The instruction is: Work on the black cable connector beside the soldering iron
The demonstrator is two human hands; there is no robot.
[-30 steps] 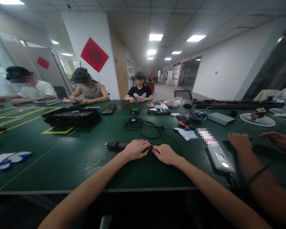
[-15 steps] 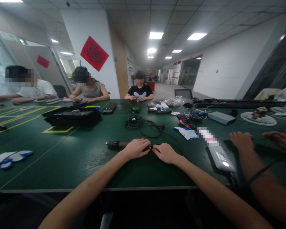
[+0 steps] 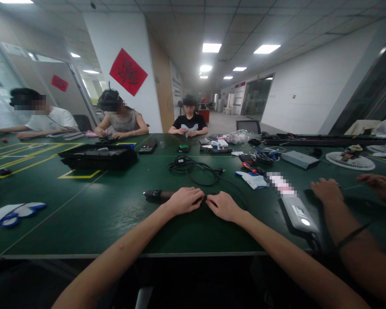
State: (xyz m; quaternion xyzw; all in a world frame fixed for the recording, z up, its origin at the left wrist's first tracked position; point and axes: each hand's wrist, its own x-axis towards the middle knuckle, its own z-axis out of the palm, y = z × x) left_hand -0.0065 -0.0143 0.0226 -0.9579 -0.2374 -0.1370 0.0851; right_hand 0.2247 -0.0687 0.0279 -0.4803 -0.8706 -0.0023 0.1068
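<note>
On the green table, a dark cylindrical electric screwdriver [image 3: 161, 195] lies with its silver tip pointing left. My left hand [image 3: 187, 200] is closed over its rear part, palm down. Close by on the right, my right hand [image 3: 224, 206] pinches a small dark end, which looks like the end of the black power cord [image 3: 193, 174]; the fingers hide most of it. The fingertips of both hands nearly meet at the tool's tail. The cord lies coiled beyond my hands, its plug to the right, and one stretch runs back toward my right hand.
A black tray [image 3: 98, 155] stands at the left, blue-white gloves [image 3: 22, 213] in front of it. To the right are another glove [image 3: 252, 180], a red-handled screwdriver [image 3: 249, 167], a grey power bank-like device [image 3: 299, 214] and a co-worker's hands [image 3: 328, 190]. Several people sit across the table.
My hands have barely moved; their fingertips now cover the small coppery spot seen between them before. At the right edge, the co-worker's farther hand has shifted slightly.
</note>
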